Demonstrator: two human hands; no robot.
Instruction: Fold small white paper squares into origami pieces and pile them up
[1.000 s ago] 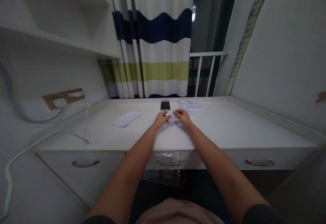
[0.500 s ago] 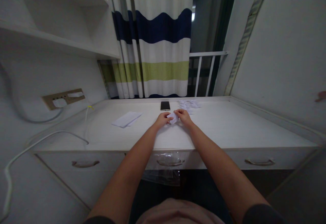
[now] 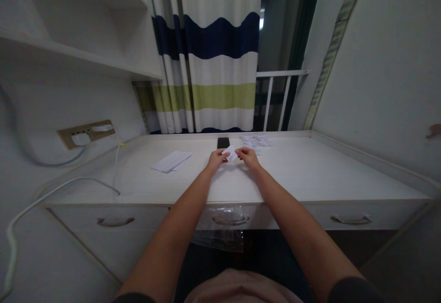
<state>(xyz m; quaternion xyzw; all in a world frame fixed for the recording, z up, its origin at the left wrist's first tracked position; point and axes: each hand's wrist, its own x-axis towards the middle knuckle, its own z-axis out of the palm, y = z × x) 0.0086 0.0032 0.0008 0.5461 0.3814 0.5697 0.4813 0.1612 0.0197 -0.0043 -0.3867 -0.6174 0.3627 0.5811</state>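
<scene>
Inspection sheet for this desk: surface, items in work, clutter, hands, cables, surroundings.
Surface: white desk, light-toned, drawers along its front.
Items in work: small white paper held up between both hands; folded white sheets to the left; loose paper pieces in a heap, back right.
Clutter: dark flat device behind the held paper, partly hidden by it; clear plastic hanging at the middle drawer.
Hands: left hand and right hand both have fingers on the paper.
Cables: white cable over the desk's left front; wall socket with plugs inserted.
Surroundings: striped curtain, white railing behind.
</scene>
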